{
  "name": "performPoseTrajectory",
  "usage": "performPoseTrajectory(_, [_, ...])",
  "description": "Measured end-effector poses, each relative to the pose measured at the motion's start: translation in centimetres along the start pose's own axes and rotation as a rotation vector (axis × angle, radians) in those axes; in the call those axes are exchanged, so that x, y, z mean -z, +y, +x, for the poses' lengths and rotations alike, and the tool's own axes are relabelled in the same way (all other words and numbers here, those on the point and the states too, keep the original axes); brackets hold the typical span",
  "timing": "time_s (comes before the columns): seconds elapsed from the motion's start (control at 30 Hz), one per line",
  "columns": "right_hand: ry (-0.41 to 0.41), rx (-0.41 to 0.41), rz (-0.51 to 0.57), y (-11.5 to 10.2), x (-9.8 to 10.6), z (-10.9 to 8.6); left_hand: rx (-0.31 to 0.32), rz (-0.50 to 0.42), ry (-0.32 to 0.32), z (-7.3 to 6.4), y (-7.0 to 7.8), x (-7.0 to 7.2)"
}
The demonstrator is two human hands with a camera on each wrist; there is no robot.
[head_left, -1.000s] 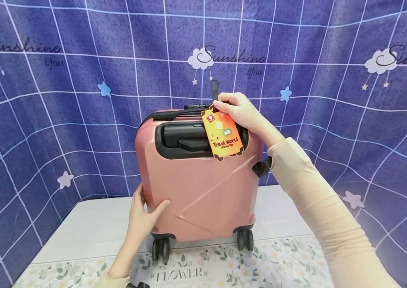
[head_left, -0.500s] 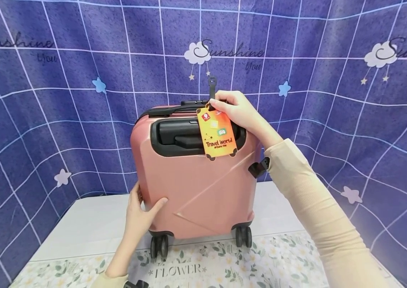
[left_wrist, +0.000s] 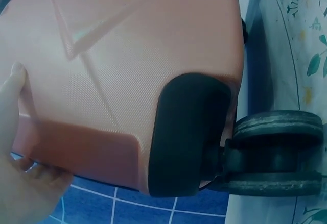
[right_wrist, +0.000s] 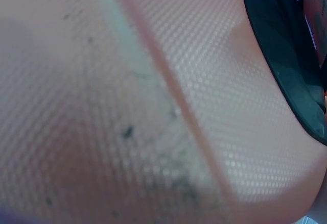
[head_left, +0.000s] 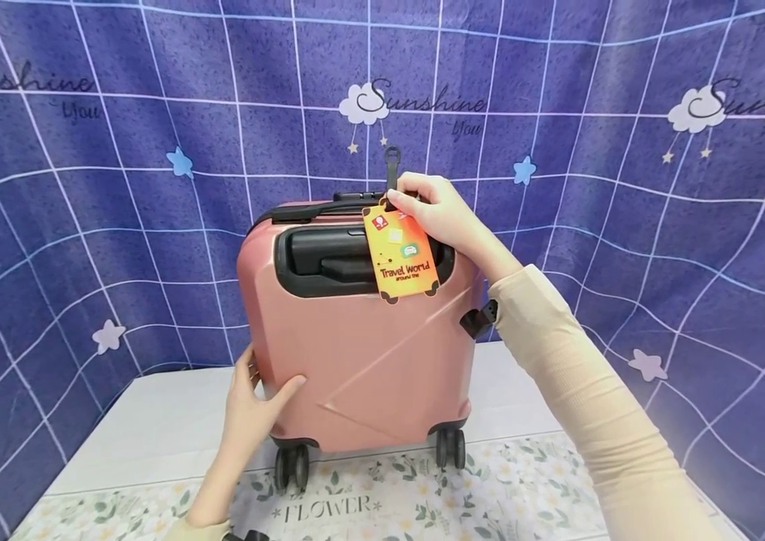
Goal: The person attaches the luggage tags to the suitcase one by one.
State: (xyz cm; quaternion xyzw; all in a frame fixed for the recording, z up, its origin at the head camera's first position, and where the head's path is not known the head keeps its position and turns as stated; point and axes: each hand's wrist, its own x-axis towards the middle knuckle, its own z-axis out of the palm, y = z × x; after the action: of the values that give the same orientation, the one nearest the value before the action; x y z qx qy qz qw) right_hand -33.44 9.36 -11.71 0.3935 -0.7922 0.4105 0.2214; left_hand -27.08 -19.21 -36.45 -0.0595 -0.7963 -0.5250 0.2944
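A pink hard-shell suitcase (head_left: 369,353) stands upright on black twin wheels, its recessed black handle (head_left: 328,252) facing me. My left hand (head_left: 247,409) grips its lower left side, thumb on the front face and fingers round the edge. In the left wrist view that thumb (left_wrist: 11,94) lies on the textured shell near a black wheel (left_wrist: 276,152). My right hand (head_left: 439,210) pinches the black strap (head_left: 392,167) of an orange luggage tag (head_left: 403,263) at the suitcase's top. The tag hangs in front of the handle recess. The right wrist view shows mostly the shell (right_wrist: 153,106).
A white surface (head_left: 159,421) lies under the suitcase, with a floral mat (head_left: 518,488) along the front. Behind and at both sides hangs a blue gridded curtain (head_left: 173,68). A black zip edge and lock (head_left: 355,197) run along the suitcase top.
In the head view the suitcase, both hands and the curtain pattern have all shifted slightly left. Both hands keep the same hold, and the tag still hangs over the handle recess.
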Motion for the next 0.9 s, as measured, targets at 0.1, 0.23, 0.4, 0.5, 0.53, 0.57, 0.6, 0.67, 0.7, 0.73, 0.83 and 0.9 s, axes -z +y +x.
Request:
performPoseTrajectory(0.1, [0.009, 0.001, -0.002, 0.0, -0.1, -0.1, -0.005, 0.024, -0.021, 0.1, -0.1, 0.5])
performPoseTrajectory(0.23, [0.021, 0.013, -0.002, 0.0, -0.2, -0.2, -0.006, 0.051, -0.041, -0.1, -0.4, 1.2])
performPoseTrajectory(0.4, [0.032, 0.022, -0.008, 0.0, 0.0, -0.1, -0.028, 0.036, -0.051, 0.0, -0.7, 1.6])
performPoseTrajectory(0.5, [0.031, 0.024, -0.015, 0.0, -0.1, 0.0, -0.05, 0.024, -0.059, -0.1, -0.9, 2.0])
performPoseTrajectory(0.53, [0.03, 0.024, -0.017, 0.0, -0.2, 0.0, -0.058, 0.023, -0.061, -0.1, -1.0, 2.1])
performPoseTrajectory(0.57, [0.027, 0.021, -0.019, 0.0, -0.2, 0.0, -0.072, 0.027, -0.061, -0.1, -1.1, 2.3])
performPoseTrajectory(0.6, [0.026, 0.021, -0.02, 0.0, -0.2, 0.0, -0.088, 0.034, -0.059, -0.1, -1.1, 2.5])
performPoseTrajectory(0.67, [0.024, 0.018, -0.024, 0.0, -0.2, 0.0, -0.115, 0.038, -0.043, -0.1, -1.1, 2.8])
performPoseTrajectory(0.7, [0.024, 0.016, -0.026, 0.0, -0.2, 0.0, -0.128, 0.04, -0.029, 0.0, -1.1, 2.9])
performPoseTrajectory(0.73, [0.024, 0.012, -0.027, 0.0, -0.2, -0.1, -0.138, 0.037, -0.012, 0.1, -1.0, 3.0])
performPoseTrajectory(0.83, [0.029, 0.001, -0.025, 0.0, -0.1, -0.1, -0.154, 0.031, 0.048, 0.5, -0.4, 3.3])
performPoseTrajectory(0.9, [0.034, -0.002, -0.023, -0.1, 0.0, -0.1, -0.153, 0.034, 0.081, 0.9, 0.0, 3.4])
